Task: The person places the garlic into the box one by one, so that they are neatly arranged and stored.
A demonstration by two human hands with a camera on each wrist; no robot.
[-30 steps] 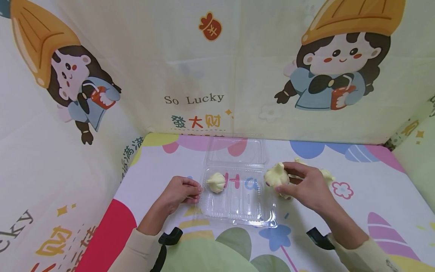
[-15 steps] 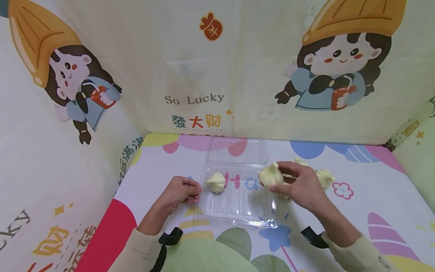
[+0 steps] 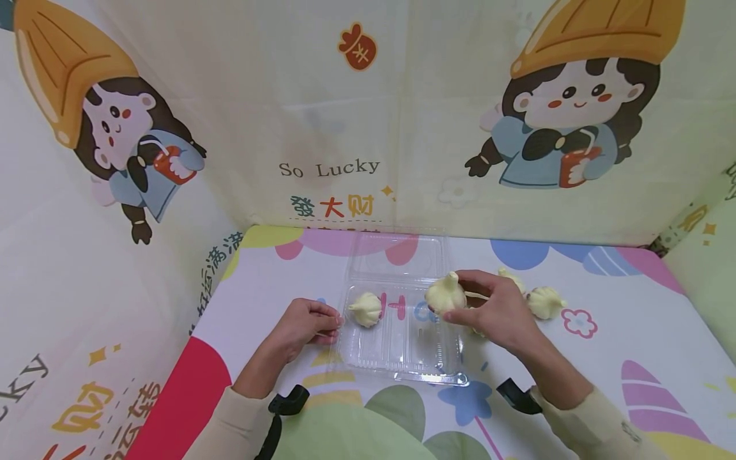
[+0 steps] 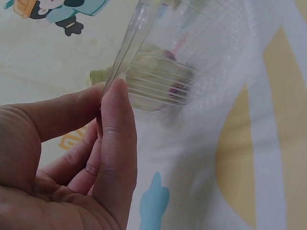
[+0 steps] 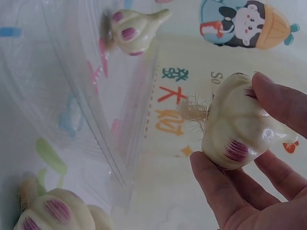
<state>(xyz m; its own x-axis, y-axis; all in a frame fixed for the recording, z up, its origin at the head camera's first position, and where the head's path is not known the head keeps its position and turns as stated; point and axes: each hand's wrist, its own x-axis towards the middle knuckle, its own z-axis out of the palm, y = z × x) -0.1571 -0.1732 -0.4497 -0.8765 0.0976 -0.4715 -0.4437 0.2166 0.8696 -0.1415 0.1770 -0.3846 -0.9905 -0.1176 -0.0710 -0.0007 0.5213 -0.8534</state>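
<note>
My right hand (image 3: 494, 312) pinches a garlic bulb (image 3: 445, 294) between thumb and fingers, above the right side of a clear plastic clamshell box (image 3: 397, 374). In the right wrist view that held garlic bulb (image 5: 240, 124) shows purple streaks and a tuft of roots. My left hand (image 3: 305, 327) pinches the left rim of the box; the left wrist view shows thumb and finger on the plastic edge (image 4: 125, 52). A second garlic bulb (image 3: 366, 309) lies inside the box at its left. The box stands open, lid (image 3: 398, 254) laid back.
More garlic bulbs lie on the table right of the box, one garlic bulb (image 3: 544, 302) beyond my right hand and another garlic bulb (image 3: 510, 279) partly behind it. A printed cloth wall (image 3: 431, 128) rises at the table's back edge. The tablecloth (image 3: 581, 383) is patterned.
My right hand has moved left with the garlic bulb, from the box's right edge to over its right part. My left hand and the box have stayed put.
</note>
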